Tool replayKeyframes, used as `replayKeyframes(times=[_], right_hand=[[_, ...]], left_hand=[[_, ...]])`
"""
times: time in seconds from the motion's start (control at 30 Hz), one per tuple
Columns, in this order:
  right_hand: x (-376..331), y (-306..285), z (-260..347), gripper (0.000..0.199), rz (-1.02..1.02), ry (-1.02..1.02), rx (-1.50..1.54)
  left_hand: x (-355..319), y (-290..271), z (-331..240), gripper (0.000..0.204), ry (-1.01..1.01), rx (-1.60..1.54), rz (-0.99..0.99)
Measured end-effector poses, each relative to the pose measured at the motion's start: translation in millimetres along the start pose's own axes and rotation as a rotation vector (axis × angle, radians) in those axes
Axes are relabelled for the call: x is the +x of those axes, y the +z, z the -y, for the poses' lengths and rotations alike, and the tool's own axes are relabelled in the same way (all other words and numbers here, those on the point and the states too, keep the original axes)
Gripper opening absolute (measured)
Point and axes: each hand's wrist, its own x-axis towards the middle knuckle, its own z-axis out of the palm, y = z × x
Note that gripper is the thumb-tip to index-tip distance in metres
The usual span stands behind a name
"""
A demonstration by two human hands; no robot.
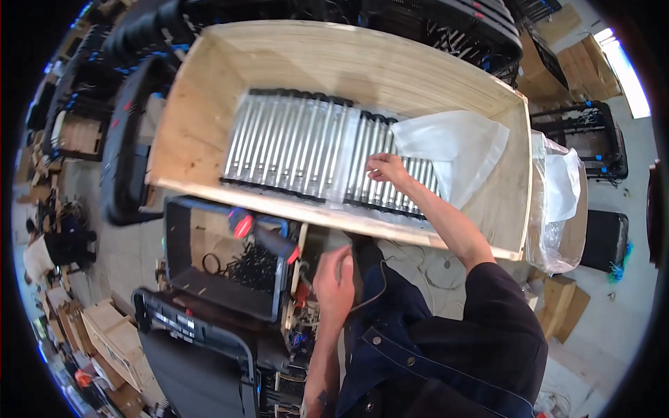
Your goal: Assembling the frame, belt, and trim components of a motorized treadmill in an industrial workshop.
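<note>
Nearest the camera, the person's dark blue jacket (446,348) is filling the lower right of the view, and both forearms are coming up out of it. The left hand (334,279) is hanging low by the body, beside the jacket's front edge; its fingers are curling loosely inward, but whether its grip is closing on anything I cannot tell. Just to its left, a black plastic crate (209,279) is sitting with a tangle of small dark parts (254,268) inside, and a tool with a red and blue handle (261,233) is lying across the crate's upper right corner. Stacks of cardboard pieces (104,327) are lying further down on the left.

Beyond the crate, a big plywood box (188,139) is standing open. The right arm is reaching over its near wall, and the right hand (387,167) is resting on the row of silvery metal tubes (293,143) lying side by side on the box floor, their black end caps lining up along both ends. The grip of this hand is narrow, fingertips pressing down on the tubes toward the row's right end, not wrapping round any one of them. A sheet of white plastic film (453,146) is lying just beside the hand, covering the right end of the row.

To the right of the box, a clear plastic bag (557,202) is hanging. Farthest off, black metal frames (446,28) are piling up behind the box.
</note>
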Motion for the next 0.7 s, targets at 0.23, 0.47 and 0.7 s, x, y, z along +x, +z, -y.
replayKeyframes(times=[0.23, 0.47, 0.7], right_hand=[[181.3, -82.4, -196.7, 0.021, -0.041, 0.471, 0.011], [317.5, 20.8, -236.2, 0.043, -0.141, 0.172, -0.265], [345.4, 85.5, -205.4, 0.057, -0.269, 0.256, -0.420]], left_hand=[[138.2, 97.0, 41.1, 0.018, 0.312, 0.747, 0.004], [144.0, 105.2, 50.8, 0.018, 0.175, 0.647, 0.007], [157.0, 89.6, 36.9, 0.026, 0.049, 0.702, 0.067]])
